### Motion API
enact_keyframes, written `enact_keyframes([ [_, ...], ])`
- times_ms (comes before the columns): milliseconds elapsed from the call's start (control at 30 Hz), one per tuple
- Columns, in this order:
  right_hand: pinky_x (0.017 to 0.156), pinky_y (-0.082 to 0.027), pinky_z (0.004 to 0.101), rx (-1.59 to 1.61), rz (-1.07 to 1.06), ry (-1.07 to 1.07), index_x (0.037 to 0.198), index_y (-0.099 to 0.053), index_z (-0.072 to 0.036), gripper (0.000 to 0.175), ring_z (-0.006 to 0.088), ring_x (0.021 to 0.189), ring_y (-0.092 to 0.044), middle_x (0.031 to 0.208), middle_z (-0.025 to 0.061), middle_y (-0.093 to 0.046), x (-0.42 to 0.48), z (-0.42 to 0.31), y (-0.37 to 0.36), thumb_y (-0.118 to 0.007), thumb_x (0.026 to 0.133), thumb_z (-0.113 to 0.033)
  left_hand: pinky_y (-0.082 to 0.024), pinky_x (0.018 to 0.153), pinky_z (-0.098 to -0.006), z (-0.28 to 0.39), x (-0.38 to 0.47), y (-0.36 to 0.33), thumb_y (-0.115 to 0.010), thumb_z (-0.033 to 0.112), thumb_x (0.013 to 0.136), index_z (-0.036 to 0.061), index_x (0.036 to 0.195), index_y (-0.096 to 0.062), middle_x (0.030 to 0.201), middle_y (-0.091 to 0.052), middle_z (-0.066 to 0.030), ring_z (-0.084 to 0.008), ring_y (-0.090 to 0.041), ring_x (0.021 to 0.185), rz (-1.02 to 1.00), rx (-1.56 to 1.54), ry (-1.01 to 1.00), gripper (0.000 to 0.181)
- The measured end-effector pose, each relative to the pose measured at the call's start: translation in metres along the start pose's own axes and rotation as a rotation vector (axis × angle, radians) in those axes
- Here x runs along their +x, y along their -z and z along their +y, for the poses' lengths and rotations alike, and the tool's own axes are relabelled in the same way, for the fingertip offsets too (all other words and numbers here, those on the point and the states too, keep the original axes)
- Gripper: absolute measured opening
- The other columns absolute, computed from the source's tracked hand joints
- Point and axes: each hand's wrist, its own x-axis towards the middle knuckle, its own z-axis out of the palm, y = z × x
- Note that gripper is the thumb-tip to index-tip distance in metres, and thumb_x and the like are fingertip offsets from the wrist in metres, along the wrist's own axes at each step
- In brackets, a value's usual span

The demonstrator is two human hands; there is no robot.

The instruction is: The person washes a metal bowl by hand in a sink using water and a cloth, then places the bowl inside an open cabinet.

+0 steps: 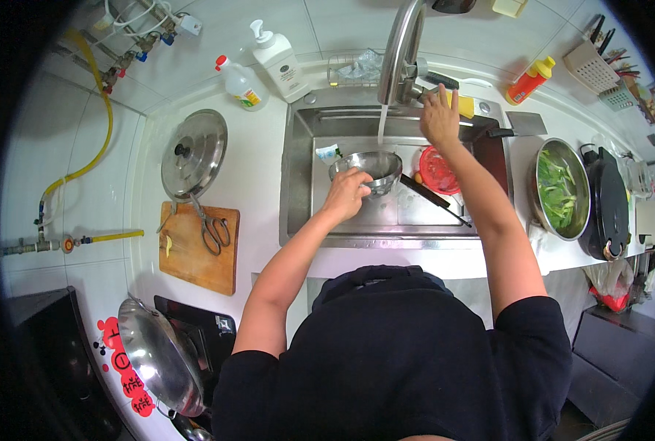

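My left hand (345,195) grips the near rim of a stainless steel bowl (379,165), thumb inside and fingers outside hard to make out. Above the bowl, a stream of water (382,125) runs down from the curved metal faucet (399,52). My right hand (440,117) is raised beside the faucet's base with fingers extended and nothing held. Whether it touches the faucet lever cannot be told. A red plastic basin or strainer (440,171) lies in the sink below my right forearm. Between it and the bowl is a dark-handled utensil (425,191).
The steel sink (393,241) has a yellow sponge (462,106) behind it. A cleaver (527,123) and a bowl of green leaves (560,190) are on the right. Leftward are a pot lid (195,154), scissors (212,234) on a wooden cutting board (195,270), and a wok (159,355).
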Motion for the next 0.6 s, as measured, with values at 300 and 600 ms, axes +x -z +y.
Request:
enact_keyframes([
  [300, 0.058, -0.051, 0.0269, 2.29, -0.925, -1.116, 0.099, -0.054, -0.002, 0.016, 0.0155, 0.066, -0.058, 0.084, 0.009, -0.06, -0.034, -0.125, 0.029, -0.043, 0.089, -0.007, -0.043, 0.073, -0.0388, -0.025, -0.018, -0.008, -0.063, 0.003, 0.071, 0.0006, 0.09, -0.061, 0.088, -0.059, -0.0147, -0.0309, -0.057, 0.084, -0.134, 0.043, 0.111, 0.019],
  [600, 0.048, -0.049, 0.0196, 2.691, -0.831, -1.297, 0.095, -0.052, -0.001, 0.013, 0.0089, 0.053, -0.053, 0.075, 0.0088, -0.059, -0.049, -0.161, -0.017, -0.041, 0.089, -0.005, -0.044, 0.073, -0.0377, -0.028, -0.031, -0.014, -0.064, 0.004, 0.072, 0.0019, 0.091, -0.062, 0.09, -0.059, -0.0145, -0.0302, -0.058, 0.083, -0.16, 0.036, 0.181, 0.019],
])
